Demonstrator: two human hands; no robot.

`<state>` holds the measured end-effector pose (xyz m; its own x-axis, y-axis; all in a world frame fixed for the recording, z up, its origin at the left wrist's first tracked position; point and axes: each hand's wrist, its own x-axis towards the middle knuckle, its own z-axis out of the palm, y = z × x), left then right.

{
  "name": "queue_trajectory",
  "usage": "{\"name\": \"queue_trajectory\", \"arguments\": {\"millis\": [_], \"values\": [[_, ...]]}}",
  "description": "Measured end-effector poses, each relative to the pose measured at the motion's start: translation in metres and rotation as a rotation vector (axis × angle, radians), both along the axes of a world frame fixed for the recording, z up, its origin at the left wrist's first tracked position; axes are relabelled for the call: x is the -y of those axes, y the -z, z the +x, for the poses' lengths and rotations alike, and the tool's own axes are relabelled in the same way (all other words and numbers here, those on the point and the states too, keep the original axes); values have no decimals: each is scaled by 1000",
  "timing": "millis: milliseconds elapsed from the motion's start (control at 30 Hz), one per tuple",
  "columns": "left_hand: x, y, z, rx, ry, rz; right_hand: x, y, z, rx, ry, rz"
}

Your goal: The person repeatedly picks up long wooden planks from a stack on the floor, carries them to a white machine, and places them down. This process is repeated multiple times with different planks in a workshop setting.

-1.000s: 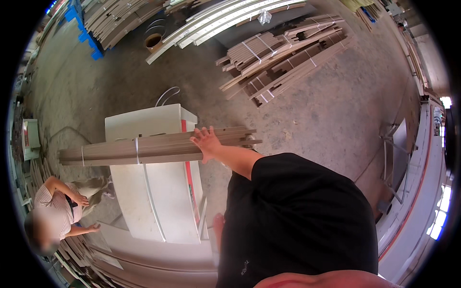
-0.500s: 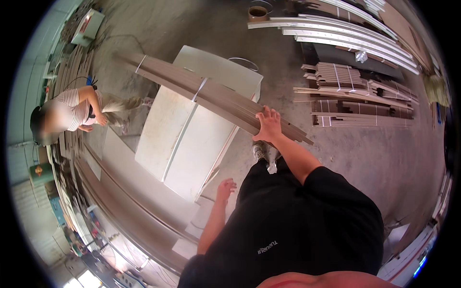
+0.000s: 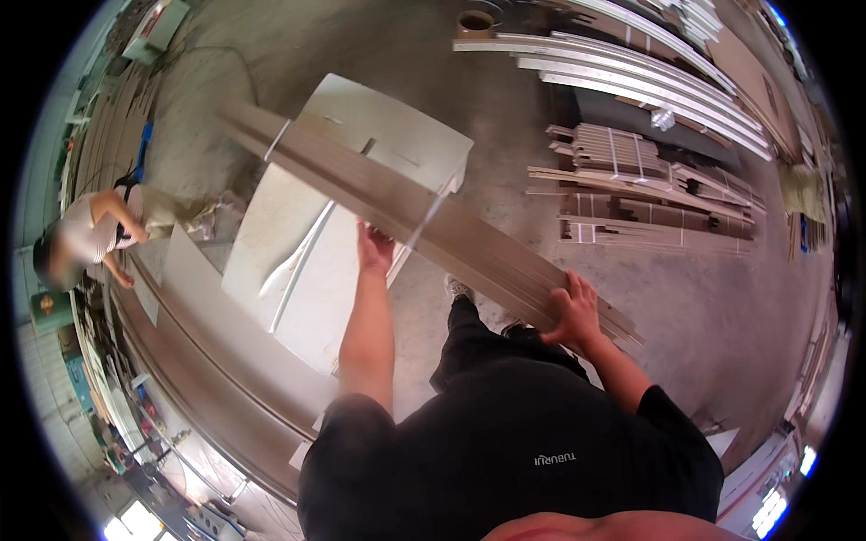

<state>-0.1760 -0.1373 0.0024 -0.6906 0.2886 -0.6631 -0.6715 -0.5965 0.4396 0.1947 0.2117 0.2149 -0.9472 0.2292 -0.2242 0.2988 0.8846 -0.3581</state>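
A long bundle of brown-grey strips [image 3: 492, 261], bound with white bands, slants from the far left down toward the right in front of me. My right hand [image 3: 575, 314] grips it close to its right end, fingers over the top and thumb along the near edge. Farther left, my left hand [image 3: 374, 248] holds the bundle's near edge from below, its fingers partly hidden underneath. Beneath the bundle stands a low stack topped with pale sheets [image 3: 311, 279], partly covered by it. The bundle's far end is blurred.
To the right on the floor lie tied piles of brown strips [image 3: 622, 162] and long white profiles [image 3: 622, 68]. Long brown boards [image 3: 207, 352] stretch along the left. A co-worker [image 3: 104, 221] bends over at the far left. A brown roll [image 3: 475, 22] stands at the back.
My left hand has come up from beside my body to the bundle. The bundle's right end, with my right hand on it, has shifted right and nearer. The co-worker has moved left.
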Motion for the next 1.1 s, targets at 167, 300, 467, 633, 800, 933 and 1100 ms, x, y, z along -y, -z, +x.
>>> {"name": "queue_trajectory", "arguments": {"millis": [167,300,467,633,800,933,1100], "values": [[-67,-70,57,52,-66,-195,-71,-27,170,174,55,25],[-103,-76,168,3,-22,-280,-139,-27,286,200,28,10],[-139,-25,323,-103,33,-176,-241,-16,430,295,-33,16],[-270,-52,480,-33,50,-75,-386,-22,557,379,11,64],[-408,-102,602,-82,276,110,-495,-47,588,218,74,5],[-519,-136,680,-123,358,184,-566,-46,562,64,-138,23],[-652,-114,722,-98,349,189,-698,-14,595,152,-145,21]]}}
